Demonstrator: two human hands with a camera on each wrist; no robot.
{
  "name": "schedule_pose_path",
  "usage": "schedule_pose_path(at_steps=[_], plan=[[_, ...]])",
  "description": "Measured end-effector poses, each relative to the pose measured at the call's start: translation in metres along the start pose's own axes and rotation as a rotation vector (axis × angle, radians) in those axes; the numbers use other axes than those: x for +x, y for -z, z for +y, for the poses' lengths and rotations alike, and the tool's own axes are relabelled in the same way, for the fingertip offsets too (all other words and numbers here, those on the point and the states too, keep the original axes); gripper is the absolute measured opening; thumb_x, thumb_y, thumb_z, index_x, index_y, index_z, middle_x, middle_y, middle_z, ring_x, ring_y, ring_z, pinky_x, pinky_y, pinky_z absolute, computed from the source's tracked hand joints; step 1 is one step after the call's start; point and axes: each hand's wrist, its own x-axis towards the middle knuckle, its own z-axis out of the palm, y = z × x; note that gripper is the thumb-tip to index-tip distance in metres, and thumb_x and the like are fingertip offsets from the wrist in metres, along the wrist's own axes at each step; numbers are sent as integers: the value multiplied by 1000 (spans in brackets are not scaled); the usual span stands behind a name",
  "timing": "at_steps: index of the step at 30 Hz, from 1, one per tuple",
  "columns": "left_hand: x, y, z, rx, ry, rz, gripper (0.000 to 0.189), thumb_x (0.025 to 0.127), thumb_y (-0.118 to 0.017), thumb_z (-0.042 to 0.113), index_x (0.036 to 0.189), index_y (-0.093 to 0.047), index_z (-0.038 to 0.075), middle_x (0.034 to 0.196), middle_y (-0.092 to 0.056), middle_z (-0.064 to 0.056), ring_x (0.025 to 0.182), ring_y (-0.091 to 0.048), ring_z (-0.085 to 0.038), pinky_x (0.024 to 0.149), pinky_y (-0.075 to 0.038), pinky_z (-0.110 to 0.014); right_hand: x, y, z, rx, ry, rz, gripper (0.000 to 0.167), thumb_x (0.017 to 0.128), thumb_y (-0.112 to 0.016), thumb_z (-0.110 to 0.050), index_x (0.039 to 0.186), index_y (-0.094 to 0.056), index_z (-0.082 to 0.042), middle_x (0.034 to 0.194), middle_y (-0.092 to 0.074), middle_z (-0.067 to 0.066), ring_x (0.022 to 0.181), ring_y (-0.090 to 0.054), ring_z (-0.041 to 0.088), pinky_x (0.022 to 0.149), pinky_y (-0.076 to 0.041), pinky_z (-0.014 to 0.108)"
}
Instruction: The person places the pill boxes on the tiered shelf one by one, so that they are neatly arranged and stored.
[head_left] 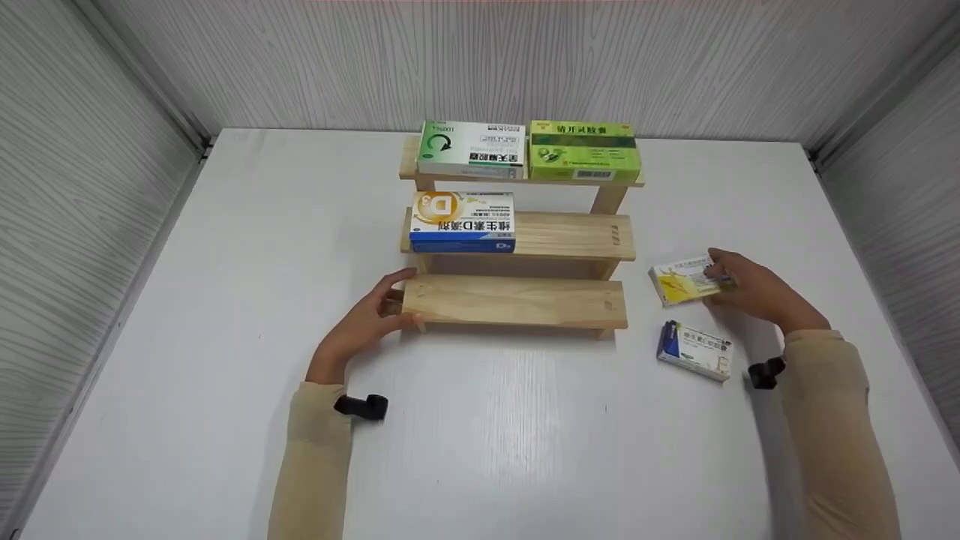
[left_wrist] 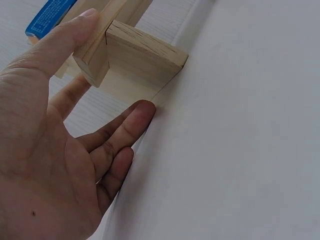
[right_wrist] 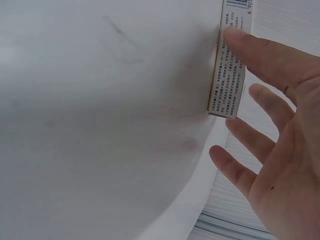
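Observation:
A three-step wooden display rack (head_left: 517, 300) stands mid-table. My left hand (head_left: 371, 311) grips the left end of its lowest step, thumb (left_wrist: 75, 32) on one edge and index finger on the opposite one; the other fingers hang off it. To the right of the rack, my right hand (head_left: 754, 289) holds a white-and-yellow medicine box (head_left: 679, 283) by its right end. In the right wrist view the thumb (right_wrist: 260, 52) presses on the printed side of that box (right_wrist: 227, 75). Just below lies a white-and-blue medicine box (head_left: 696, 351), flat on the table.
On the top step sit a white-and-green box (head_left: 471, 146) and a bright green box (head_left: 585, 148). A blue-and-white vitamin D box (head_left: 461, 221) rests on the middle step's left half. Grey wood-grain panels (head_left: 480, 60) border the white table (head_left: 495, 450).

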Motion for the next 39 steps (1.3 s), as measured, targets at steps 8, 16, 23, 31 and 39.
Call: schedule_pose_path(at_steps=[8,16,23,31,39], plan=[[0,0,0,5,-17,6,77,83,-74,39,148,-31,35,126,-54,-15,110,-53,-27,95,-39,-40,-7,-1,0,63,-26,56,49,89,-69,-22,128,-50,0,153,-28,22,134,-31,46,105,-27,65],[-1,0,0,19,0,6,78,83,-73,43,148,-31,37,128,-54,-15,111,-53,-27,93,-39,-41,-25,10,0,95,63,183,46,86,-73,-21,121,-52,0,145,-34,25,119,-40,46,93,-35,60],[-1,1,1,7,-3,7,77,83,-73,42,147,-31,38,127,-54,-14,111,-54,-26,92,-39,-40,-36,23,-9,107,138,300,45,85,-75,-23,120,-58,0,139,-37,24,117,-40,40,93,-35,50],[-1,0,0,-10,-29,2,78,84,-73,38,149,-30,36,127,-54,-16,111,-53,-27,101,-37,-43,-46,28,-33,135,225,409,39,83,-76,-17,116,-62,-4,133,-41,17,113,-38,6,85,-31,22],[-1,0,0,-2,-35,1,78,85,-73,37,149,-30,36,127,-54,-16,111,-53,-28,101,-37,-43,-48,23,-58,132,330,454,37,82,-77,-12,116,-63,-6,132,-44,15,107,-34,-6,85,-32,18]])
